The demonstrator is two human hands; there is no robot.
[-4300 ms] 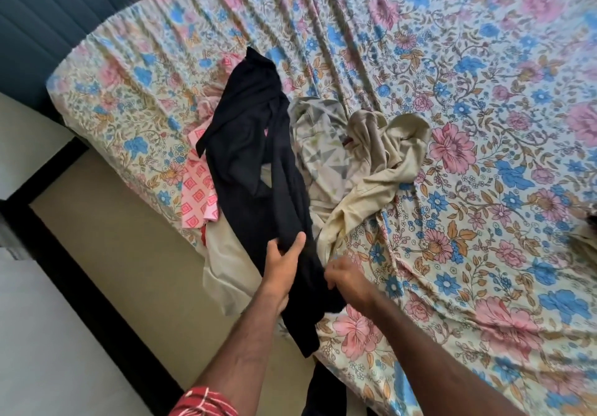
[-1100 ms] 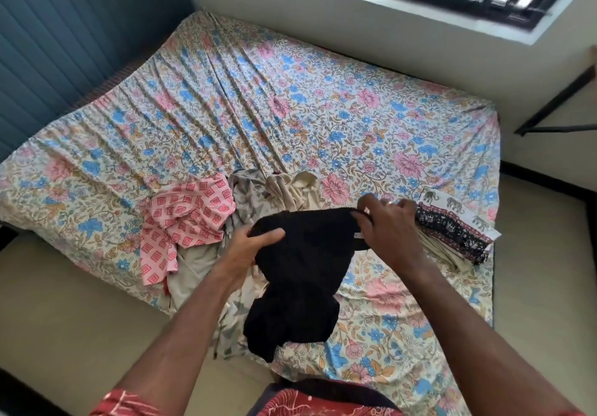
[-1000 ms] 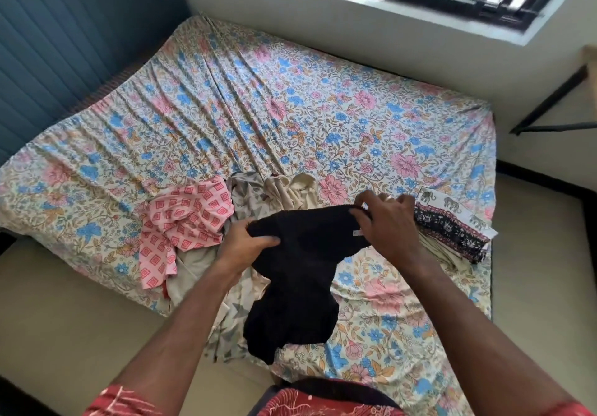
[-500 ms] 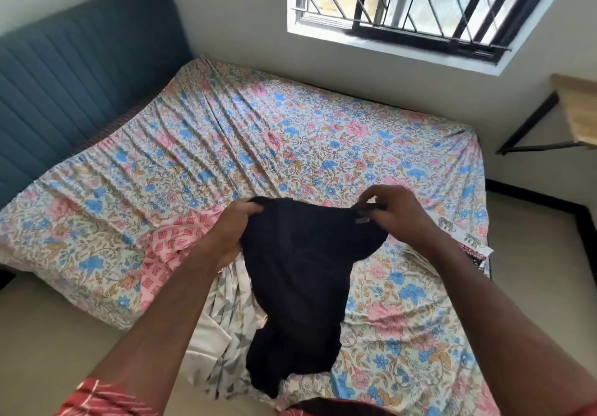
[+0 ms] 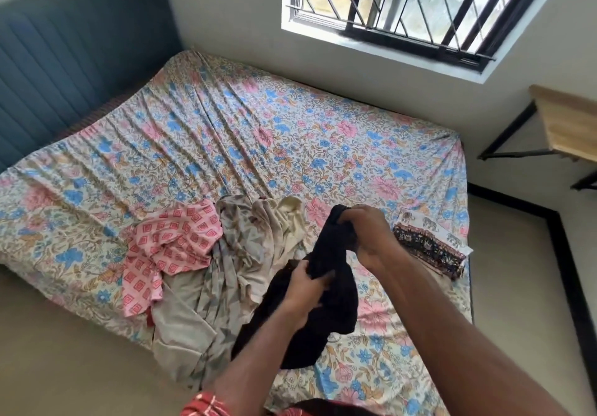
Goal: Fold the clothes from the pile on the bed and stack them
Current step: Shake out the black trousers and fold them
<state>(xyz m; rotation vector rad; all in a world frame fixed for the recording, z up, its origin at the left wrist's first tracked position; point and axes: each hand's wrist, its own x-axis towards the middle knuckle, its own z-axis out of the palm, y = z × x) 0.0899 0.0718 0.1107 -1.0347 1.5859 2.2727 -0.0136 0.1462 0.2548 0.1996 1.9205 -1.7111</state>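
Both my hands hold a black garment [image 5: 336,305] above the near edge of the bed [image 5: 226,131]. My right hand [image 5: 368,238] grips its top end, bunched. Lower down, my left hand [image 5: 307,289] clutches its middle, and the rest hangs toward the bed's edge. To the left lies the pile: a pink patterned garment [image 5: 168,247], a grey patterned cloth [image 5: 223,286] spilling over the edge, and a beige piece [image 5: 287,221]. At the right edge of the bed sits a folded dark garment with an elephant-print border [image 5: 429,247].
A floral sheet covers the bed; its far half is bare sheet. A blue padded headboard [image 5: 64,53] stands at the left. A barred window [image 5: 420,5] is in the far wall. A wooden wall shelf [image 5: 568,125] juts out at the right. Beige floor surrounds the bed.
Half a second ago both hands held the black garment spread wide by its top edge. Now my left hand has dropped to its middle and the top is bunched in my right hand.
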